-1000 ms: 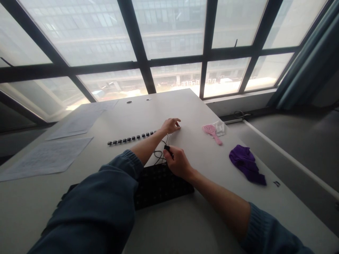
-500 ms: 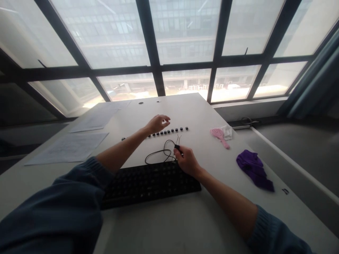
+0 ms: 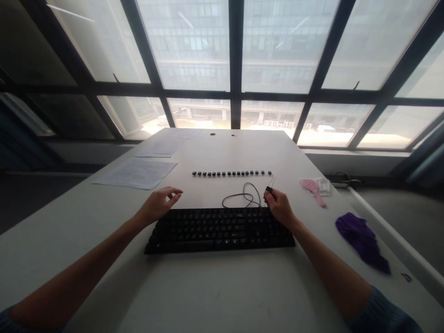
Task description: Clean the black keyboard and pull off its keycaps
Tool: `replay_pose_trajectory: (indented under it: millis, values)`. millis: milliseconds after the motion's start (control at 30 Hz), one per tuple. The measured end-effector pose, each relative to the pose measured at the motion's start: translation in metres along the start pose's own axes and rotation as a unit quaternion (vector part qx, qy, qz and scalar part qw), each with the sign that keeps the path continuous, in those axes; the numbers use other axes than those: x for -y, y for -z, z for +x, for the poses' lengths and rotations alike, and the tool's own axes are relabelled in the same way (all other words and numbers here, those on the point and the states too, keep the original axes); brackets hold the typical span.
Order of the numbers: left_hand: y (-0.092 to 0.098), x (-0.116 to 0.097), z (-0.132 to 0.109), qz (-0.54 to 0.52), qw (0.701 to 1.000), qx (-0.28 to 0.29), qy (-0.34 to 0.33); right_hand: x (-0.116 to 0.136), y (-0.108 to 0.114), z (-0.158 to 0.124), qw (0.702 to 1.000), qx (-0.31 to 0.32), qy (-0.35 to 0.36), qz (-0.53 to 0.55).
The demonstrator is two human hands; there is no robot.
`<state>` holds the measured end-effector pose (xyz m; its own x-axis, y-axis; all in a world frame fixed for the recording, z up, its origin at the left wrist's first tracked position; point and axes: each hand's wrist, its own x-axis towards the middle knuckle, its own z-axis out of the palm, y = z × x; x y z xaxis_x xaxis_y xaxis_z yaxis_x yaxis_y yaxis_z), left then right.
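Observation:
A black keyboard lies flat in front of me. My left hand is above its far left corner, thumb and fingers apart, with nothing in it. At the keyboard's right end, my right hand is closed round a keycap puller, which has a black handle and thin wire prongs pointing away from me. Its lower part is hidden by the fingers. Beyond the keyboard, several small black keycaps stand in a row across the white table. A looped black cable lies between the row and the keyboard.
On the right are a pink hairbrush on a white packet, a purple cloth and a small dark item near the table edge. Paper sheets lie at the left. Windows stand behind the table.
My left hand has drawn back from beside the keycap row to the keyboard's left corner. The right hand keeps hold of the keycap puller. The view has turned left.

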<state>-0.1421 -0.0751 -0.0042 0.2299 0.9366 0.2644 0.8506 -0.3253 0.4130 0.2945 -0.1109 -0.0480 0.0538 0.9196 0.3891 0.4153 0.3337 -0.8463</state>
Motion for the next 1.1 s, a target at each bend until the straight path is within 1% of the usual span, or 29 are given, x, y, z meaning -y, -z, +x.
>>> replay_pose_trajectory:
  millis: [67, 167, 233, 300, 400, 467, 500, 567, 633, 733, 833, 867, 933, 1000, 1100]
  values:
    - [-0.002, 0.008, -0.021, -0.011, 1.000, -0.006, 0.021, -0.005, 0.007, 0.001, 1.000, -0.008, -0.003, -0.005]
    - [-0.004, 0.012, -0.047, -0.047, 0.998, 0.007, 0.037, -0.012, 0.019, 0.003, 0.999, -0.031, -0.002, -0.020]
    - [-0.003, 0.009, -0.058, -0.086, 0.995, 0.029, 0.038, -0.015, 0.030, 0.005, 0.998, -0.053, 0.005, -0.046]
    - [-0.001, 0.005, -0.066, -0.133, 0.989, 0.065, 0.026, -0.014, 0.041, 0.007, 0.993, -0.078, 0.017, -0.081]
    - [0.004, -0.001, -0.072, -0.191, 0.975, 0.111, 0.006, -0.001, 0.055, 0.011, 0.987, -0.118, 0.023, -0.106]
    - [0.004, -0.004, -0.074, -0.217, 0.968, 0.122, 0.003, 0.016, 0.055, 0.011, 0.986, -0.148, 0.015, -0.071]
    - [0.004, -0.005, -0.075, -0.229, 0.966, 0.122, 0.006, 0.026, 0.050, 0.011, 0.987, -0.155, 0.012, -0.046]
    - [0.002, -0.008, -0.077, -0.252, 0.960, 0.121, 0.013, 0.047, 0.033, 0.007, 0.989, -0.144, 0.014, -0.001]
    - [-0.001, -0.012, -0.079, -0.269, 0.956, 0.120, 0.014, 0.068, 0.005, 0.002, 0.994, -0.101, 0.013, 0.035]
    - [-0.006, -0.017, -0.082, -0.275, 0.954, 0.122, -0.002, 0.093, -0.050, -0.006, 0.996, 0.005, 0.019, 0.083]
    - [-0.009, -0.016, -0.083, -0.265, 0.958, 0.107, -0.027, 0.115, -0.108, -0.012, 0.984, 0.120, 0.028, 0.131]
    - [-0.010, -0.015, -0.083, -0.261, 0.960, 0.098, -0.035, 0.122, -0.126, -0.013, 0.980, 0.145, 0.041, 0.130]
    - [-0.012, -0.012, -0.084, -0.255, 0.962, 0.083, -0.051, 0.133, -0.158, -0.014, 0.974, 0.182, 0.073, 0.109]
    - [-0.015, -0.009, -0.085, -0.255, 0.962, 0.073, -0.062, 0.138, -0.182, -0.015, 0.969, 0.208, 0.097, 0.091]
    - [-0.018, -0.009, -0.086, -0.266, 0.959, 0.066, -0.068, 0.136, -0.204, -0.016, 0.968, 0.221, 0.102, 0.069]
